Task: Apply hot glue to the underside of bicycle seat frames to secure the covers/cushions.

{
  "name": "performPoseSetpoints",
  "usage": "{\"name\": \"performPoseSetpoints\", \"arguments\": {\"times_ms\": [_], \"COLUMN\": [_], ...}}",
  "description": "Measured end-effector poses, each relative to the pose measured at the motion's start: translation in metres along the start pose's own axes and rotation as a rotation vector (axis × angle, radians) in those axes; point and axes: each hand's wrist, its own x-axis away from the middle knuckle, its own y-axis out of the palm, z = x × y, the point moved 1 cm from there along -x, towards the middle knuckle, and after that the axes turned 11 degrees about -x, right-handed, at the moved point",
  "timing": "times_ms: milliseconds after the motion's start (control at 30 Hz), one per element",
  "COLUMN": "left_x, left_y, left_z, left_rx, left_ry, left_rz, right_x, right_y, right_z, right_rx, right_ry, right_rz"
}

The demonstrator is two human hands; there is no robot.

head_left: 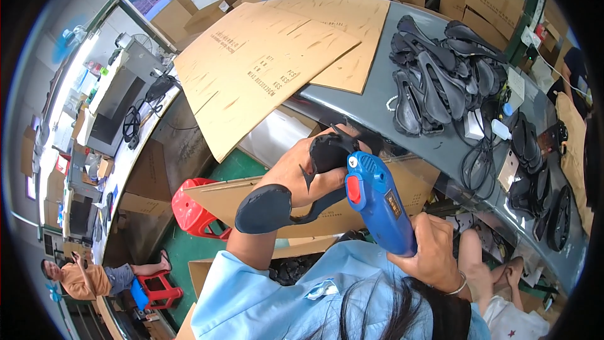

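My left hand [296,173] grips a black bicycle saddle piece [263,208] that wraps over the hand and wrist. One broad end lies by the wrist and a dark part shows at the fingers. A blue handheld power tool [387,208] with a red button is in my right hand [434,252], closed round its lower end. The tool's top end is close beside the saddle piece and the left fingers; whether they touch I cannot tell. Ahead to the right, several black saddle pieces [440,82] lie heaped on the grey table [358,107].
Large cardboard sheets [264,63] overhang the table's near edge. Cables [478,170], a phone [508,170] and more black saddle parts [535,195] lie at the right. An open carton [201,274] and a red stool [195,208] stand low left. A person's leg [470,264] is close at my right.
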Motion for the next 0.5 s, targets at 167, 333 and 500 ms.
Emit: {"name": "performPoseSetpoints", "arguments": {"times_ms": [167, 333, 500], "left_x": [-0.003, -0.012, -0.020], "left_y": [-0.002, -0.008, -0.021], "left_z": [0.006, -0.002, -0.002], "left_rx": [0.072, -0.154, -0.116], "left_ry": [-0.247, -0.269, -0.378], "left_rz": [-0.172, -0.310, -0.543], "right_x": [0.000, 0.004, 0.003], "right_y": [-0.005, -0.006, -0.006], "right_z": [-0.001, 0.001, 0.006], "right_rx": [0.038, 0.083, 0.068], "right_ry": [-0.020, -0.002, -0.005], "right_rz": [0.011, -0.039, -0.051]}}
